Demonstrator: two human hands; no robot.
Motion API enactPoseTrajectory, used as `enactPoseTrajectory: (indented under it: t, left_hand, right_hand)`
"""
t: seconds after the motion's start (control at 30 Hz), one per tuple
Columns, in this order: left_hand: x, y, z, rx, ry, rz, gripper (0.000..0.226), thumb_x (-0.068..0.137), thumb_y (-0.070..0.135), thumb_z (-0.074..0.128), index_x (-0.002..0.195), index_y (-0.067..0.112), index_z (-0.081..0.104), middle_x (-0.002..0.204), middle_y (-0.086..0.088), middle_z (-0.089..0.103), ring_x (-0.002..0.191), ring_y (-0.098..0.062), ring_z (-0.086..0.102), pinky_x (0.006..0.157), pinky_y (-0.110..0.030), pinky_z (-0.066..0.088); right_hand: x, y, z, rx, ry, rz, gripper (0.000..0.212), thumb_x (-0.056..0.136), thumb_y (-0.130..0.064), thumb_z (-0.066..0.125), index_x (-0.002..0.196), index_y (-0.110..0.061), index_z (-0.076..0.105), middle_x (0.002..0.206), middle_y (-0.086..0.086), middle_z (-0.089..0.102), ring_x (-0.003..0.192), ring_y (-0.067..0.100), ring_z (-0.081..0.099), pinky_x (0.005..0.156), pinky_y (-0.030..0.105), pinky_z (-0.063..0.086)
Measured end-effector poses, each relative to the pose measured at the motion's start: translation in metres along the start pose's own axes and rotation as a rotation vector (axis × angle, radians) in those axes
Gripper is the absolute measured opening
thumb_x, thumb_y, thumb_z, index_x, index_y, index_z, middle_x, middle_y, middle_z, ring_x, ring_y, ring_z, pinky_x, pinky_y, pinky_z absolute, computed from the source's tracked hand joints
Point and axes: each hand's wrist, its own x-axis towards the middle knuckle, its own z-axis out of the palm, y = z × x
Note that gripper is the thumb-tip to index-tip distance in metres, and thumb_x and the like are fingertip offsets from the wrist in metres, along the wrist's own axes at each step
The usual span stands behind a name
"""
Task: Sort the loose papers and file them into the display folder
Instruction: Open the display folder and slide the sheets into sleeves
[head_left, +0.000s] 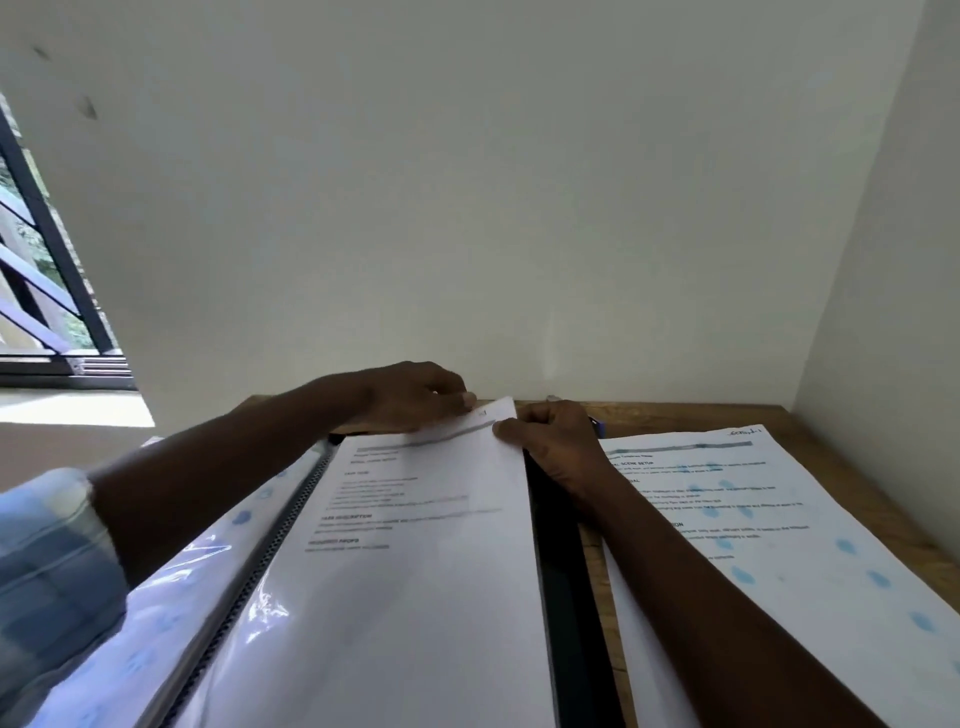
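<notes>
Grip of the right hand (550, 441) pinches the far right corner of a printed sheet (431, 519), thumb on top and fingers curled under the edge. The left hand (415, 395) has its grip pressed together on the same far edge, just beside the right; whether the film of the clear pocket (249, 639) is caught in either pinch I cannot tell. The sheet lies on the right-hand page of the open display folder (563, 597), its long axis running from the person toward the wall (467, 208), with a white corner poking out past the hands. Seating it likely means drawing it back toward the body, along that axis. Both hands sit level at the far end, neither clearly nearer. Room beyond is tight, since the wall rises right behind the worktop (831, 431). To the right, past a strip of black cover, lie the loose papers (779, 545), with the right forearm crossing their near edge
</notes>
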Motion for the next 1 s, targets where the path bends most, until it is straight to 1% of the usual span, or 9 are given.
enactPoseTrajectory:
  t: [0.1,0.27,0.37,0.47,0.57,0.73,0.8,0.87,1.0]
  left_hand:
    - [-0.017,0.006,0.008,0.024,-0.016,0.063,0.038,0.107,0.049,0.046,0.085,0.020,0.058,0.081,0.006,0.061,0.079,-0.014,0.055,0.078,-0.033,0.045]
    - [-0.035,0.012,0.019,-0.019,0.047,0.086,0.030,0.100,0.049,0.059,0.125,0.032,0.060,0.077,0.027,0.065,0.078,0.006,0.057,0.076,-0.024,0.041]
    - [-0.044,0.008,0.026,0.113,0.163,0.071,0.046,0.097,0.060,0.056,0.135,0.034,0.050,0.118,0.015,0.064,0.112,-0.012,0.059,0.096,-0.037,0.045]
    - [-0.068,0.022,0.037,0.226,0.455,0.096,0.065,0.086,0.078,0.040,0.136,0.036,0.046,0.127,0.007,0.056,0.116,-0.015,0.053,0.100,-0.045,0.042]
    - [-0.104,0.048,0.037,0.131,0.523,0.114,0.059,0.089,0.078,0.048,0.130,0.036,0.045,0.105,0.015,0.060,0.088,-0.006,0.055,0.085,-0.037,0.047]
    - [-0.151,0.075,0.035,0.059,0.466,-0.033,0.091,0.076,0.092,0.050,0.145,0.035,0.030,0.104,0.009,0.069,0.099,-0.016,0.066,0.079,-0.035,0.048]
    - [-0.163,0.077,0.029,-0.023,0.471,-0.074,0.098,0.077,0.084,0.060,0.153,0.035,0.021,0.121,0.005,0.067,0.108,-0.020,0.066,0.084,-0.035,0.048]
    - [-0.175,0.075,0.016,-0.174,0.523,-0.111,0.091,0.080,0.068,0.068,0.152,0.036,0.022,0.119,0.003,0.069,0.094,-0.021,0.072,0.084,-0.038,0.056]
    - [-0.198,0.044,-0.028,-0.400,0.665,-0.211,0.070,0.084,0.008,0.070,0.143,0.033,0.045,0.100,0.000,0.069,0.069,-0.021,0.071,0.053,-0.030,0.057]
  right_hand:
    - [0.003,0.002,-0.001,-0.054,0.016,0.000,0.012,0.074,-0.023,0.081,0.066,-0.016,0.077,0.080,0.012,0.076,0.073,0.024,0.072,0.077,0.038,0.056]
    - [0.002,0.000,0.000,-0.094,0.035,0.029,0.006,0.077,-0.020,0.083,0.080,-0.015,0.081,0.086,0.006,0.078,0.083,0.023,0.076,0.087,0.044,0.062]
    - [0.000,-0.010,0.000,-0.128,0.010,0.068,0.009,0.078,-0.016,0.079,0.085,-0.011,0.079,0.082,0.008,0.077,0.074,0.022,0.073,0.082,0.048,0.061]
    - [-0.007,-0.035,-0.006,-0.209,-0.178,0.188,0.017,0.091,-0.019,0.068,0.099,-0.004,0.069,0.080,0.012,0.069,0.064,0.022,0.068,0.065,0.044,0.064]
    - [-0.023,-0.065,-0.014,-0.138,-0.473,0.403,0.036,0.102,-0.037,0.060,0.116,-0.005,0.064,0.076,0.009,0.071,0.053,0.017,0.068,0.046,0.024,0.054]
    - [-0.032,-0.085,-0.011,0.044,-0.771,0.396,0.079,0.096,-0.072,0.041,0.129,-0.003,0.060,0.092,0.014,0.073,0.076,0.025,0.073,0.070,0.036,0.062]
    - [-0.031,-0.087,-0.003,0.141,-0.806,0.338,0.090,0.095,-0.075,0.040,0.136,0.002,0.059,0.109,0.021,0.070,0.096,0.032,0.071,0.094,0.045,0.057]
    - [-0.034,-0.090,0.009,0.208,-0.841,0.286,0.091,0.094,-0.076,0.041,0.137,0.002,0.060,0.115,0.024,0.069,0.111,0.038,0.064,0.111,0.047,0.041]
    - [-0.045,-0.091,0.042,0.289,-0.848,0.182,0.084,0.094,-0.074,0.040,0.138,-0.006,0.061,0.133,0.019,0.066,0.130,0.035,0.059,0.109,0.047,0.030]
